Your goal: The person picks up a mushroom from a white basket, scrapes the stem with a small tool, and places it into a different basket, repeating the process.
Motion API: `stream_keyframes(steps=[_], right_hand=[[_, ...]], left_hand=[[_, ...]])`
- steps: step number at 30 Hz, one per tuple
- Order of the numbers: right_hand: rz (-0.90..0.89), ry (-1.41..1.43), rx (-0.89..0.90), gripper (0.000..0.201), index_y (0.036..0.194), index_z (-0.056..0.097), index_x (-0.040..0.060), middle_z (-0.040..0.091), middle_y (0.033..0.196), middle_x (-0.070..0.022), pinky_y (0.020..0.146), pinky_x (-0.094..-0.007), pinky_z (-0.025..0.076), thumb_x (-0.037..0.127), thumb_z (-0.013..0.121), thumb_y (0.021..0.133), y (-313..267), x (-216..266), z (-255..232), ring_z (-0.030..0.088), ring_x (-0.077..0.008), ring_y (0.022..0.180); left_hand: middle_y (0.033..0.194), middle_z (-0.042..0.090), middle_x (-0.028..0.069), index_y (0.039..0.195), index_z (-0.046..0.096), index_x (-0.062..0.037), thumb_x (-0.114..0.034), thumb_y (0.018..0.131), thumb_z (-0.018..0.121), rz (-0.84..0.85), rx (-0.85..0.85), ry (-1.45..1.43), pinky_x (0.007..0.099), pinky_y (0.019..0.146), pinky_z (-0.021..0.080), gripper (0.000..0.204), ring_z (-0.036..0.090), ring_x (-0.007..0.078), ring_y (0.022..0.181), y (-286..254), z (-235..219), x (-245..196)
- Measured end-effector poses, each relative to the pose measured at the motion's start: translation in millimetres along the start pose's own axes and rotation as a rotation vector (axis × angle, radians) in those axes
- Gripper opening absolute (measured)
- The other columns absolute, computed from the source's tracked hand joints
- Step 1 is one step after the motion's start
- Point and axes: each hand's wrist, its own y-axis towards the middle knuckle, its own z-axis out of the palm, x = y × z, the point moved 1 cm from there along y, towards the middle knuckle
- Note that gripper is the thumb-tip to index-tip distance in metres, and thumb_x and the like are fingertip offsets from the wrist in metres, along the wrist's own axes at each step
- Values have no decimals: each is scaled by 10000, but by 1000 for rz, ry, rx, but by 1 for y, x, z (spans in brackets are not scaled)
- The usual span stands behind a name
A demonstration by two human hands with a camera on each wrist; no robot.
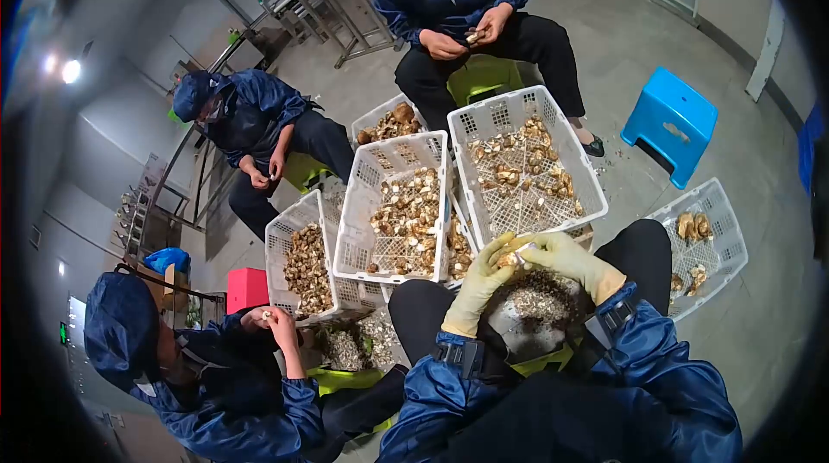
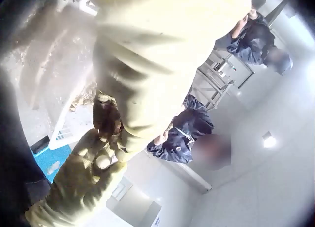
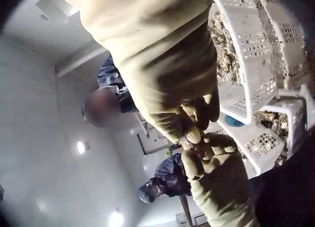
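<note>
My hands, in pale yellow rubber gloves, meet in front of my knees in the head view. The left hand and the right hand both grip a small mushroom between their fingertips. Its pale round end shows among the fingers in the left wrist view; the gloves hide most of the rest. In the right wrist view the fingertips of both gloves come together around it. Below the hands, a container between my knees holds a heap of pale and dark scraps.
White perforated crates of mushrooms stand ahead, including a large crate and a middle crate. Another crate sits at my right, near a blue stool. Three people in blue jackets sit around the crates, one person close at my left.
</note>
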Motion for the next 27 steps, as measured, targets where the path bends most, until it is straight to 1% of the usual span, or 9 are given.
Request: stream_keyframes(steps=[2,4,7,9,13,14,18,23,27], right_hand=[[85,173,-8,301,1165,649,-43,683,967,-41,779,-269,546,195,612,985,-9,18,-2,646,-107,851],[61,166,-14,330,1226,627,-32,678,979,-26,777,-257,541,197,612,987,-3,8,-3,642,-103,840],[-16,11,18,368,1311,600,16,666,979,6,743,-247,522,197,612,990,-8,16,9,616,-87,802],[-32,23,11,370,1308,600,10,666,986,-5,745,-248,524,199,610,990,-3,4,6,619,-90,807],[38,157,-10,363,1288,611,-1,670,950,-12,721,-238,515,209,606,992,1,0,-1,623,-96,800],[51,201,-33,361,1285,613,-2,669,938,-9,713,-236,510,209,604,992,-2,5,1,621,-95,796],[-167,-180,-52,358,1283,611,-4,668,905,-5,704,-282,554,192,613,982,-2,-5,7,639,-114,778],[88,240,-34,428,1331,582,0,680,947,11,733,-225,508,227,650,975,3,-8,-4,605,-64,743],[-117,-20,-58,474,1391,544,36,685,1003,12,714,-210,490,215,657,967,-3,3,11,587,-51,775]], left_hand=[[1353,550,132,1494,330,4,-138,883,755,22,42,-114,309,1001,492,758,587,192,1176,-2,-2,1],[1346,552,133,1491,334,6,-168,877,769,29,58,-171,309,1023,476,772,584,200,1181,-2,-2,-1],[1322,564,116,1494,333,4,-173,881,766,41,-20,-26,301,1012,479,771,591,185,1156,1,-4,1],[1315,565,112,1494,330,9,-152,906,735,21,-40,-23,287,996,480,732,591,171,1147,1,-5,3],[1314,578,120,1497,322,18,-139,915,720,28,106,-302,305,1022,479,723,593,186,1171,-1,-12,9],[1316,574,117,1495,325,16,-133,915,719,38,66,-239,299,1021,475,717,592,178,1161,1,-12,10],[1323,571,116,1496,322,15,-135,912,723,46,-27,-73,297,1015,477,724,588,177,1160,4,-11,11],[1335,568,121,1498,318,12,-136,916,713,32,30,-257,294,986,508,718,603,178,1153,1,-12,14],[1345,558,126,1492,334,0,-182,911,723,102,-36,-98,302,987,513,722,598,180,1165,7,-9,14]])
